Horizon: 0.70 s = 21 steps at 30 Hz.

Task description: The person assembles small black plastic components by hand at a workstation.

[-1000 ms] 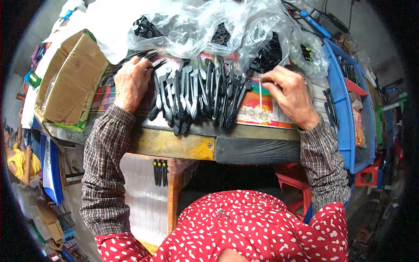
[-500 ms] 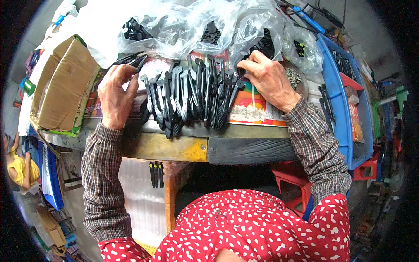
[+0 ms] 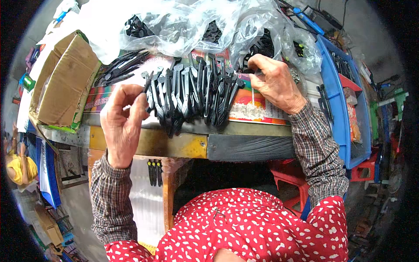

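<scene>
A dense row of slim black pieces with round ends (image 3: 192, 91) lies across the table's front, their kind unclear. At its left end my left hand (image 3: 122, 122) is closed in a pinch on one slim black piece (image 3: 148, 84), which stands up from the fingertips. Just right of the row is my right hand (image 3: 279, 85), thumb and forefinger brought together near small black parts by the bags; what they hold, if anything, is too small to make out. More slim black pieces (image 3: 124, 65) lie in a pile behind my left hand.
Clear plastic bags (image 3: 183, 32) with small black parts lie along the back. An open cardboard box (image 3: 65, 83) stands at the left, a blue crate (image 3: 342, 96) at the right. A white powdery patch (image 3: 248, 112) lies on the printed sheet. Under the table is a red stool (image 3: 292, 181).
My left hand has drawn back from the rear left pile toward the table's front edge, bringing a slim black piece along. My right hand has shifted slightly right.
</scene>
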Available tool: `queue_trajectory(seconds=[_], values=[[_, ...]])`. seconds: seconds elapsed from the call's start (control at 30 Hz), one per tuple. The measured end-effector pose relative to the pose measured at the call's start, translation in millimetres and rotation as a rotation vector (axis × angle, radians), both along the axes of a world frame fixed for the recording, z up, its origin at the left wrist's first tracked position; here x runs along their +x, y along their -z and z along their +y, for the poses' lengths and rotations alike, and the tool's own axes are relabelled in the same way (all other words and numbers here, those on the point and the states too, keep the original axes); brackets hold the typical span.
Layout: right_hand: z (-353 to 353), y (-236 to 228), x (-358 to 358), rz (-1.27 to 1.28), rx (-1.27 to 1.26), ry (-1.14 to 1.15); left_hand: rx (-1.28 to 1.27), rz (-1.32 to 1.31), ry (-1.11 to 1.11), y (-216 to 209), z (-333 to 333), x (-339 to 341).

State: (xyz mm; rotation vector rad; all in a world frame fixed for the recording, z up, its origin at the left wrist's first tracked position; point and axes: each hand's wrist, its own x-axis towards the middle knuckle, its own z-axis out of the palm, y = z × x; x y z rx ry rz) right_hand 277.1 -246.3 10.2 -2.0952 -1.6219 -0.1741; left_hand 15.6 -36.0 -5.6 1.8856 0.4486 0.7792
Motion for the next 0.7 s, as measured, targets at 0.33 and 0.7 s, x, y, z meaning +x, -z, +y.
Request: queue_trajectory(seconds=[0.33, 0.7], values=[[-31.6, -16.6, -62.3, 0.847, 0.149, 0.078, -0.489, -0.072, 0.194, 2.4, -57.0, -17.6], [-54.1, -20.3, -125.4, 0.957, 0.209, -0.073, -0.556, -0.024, 0.310, 19.0, -100.9, -26.8]])
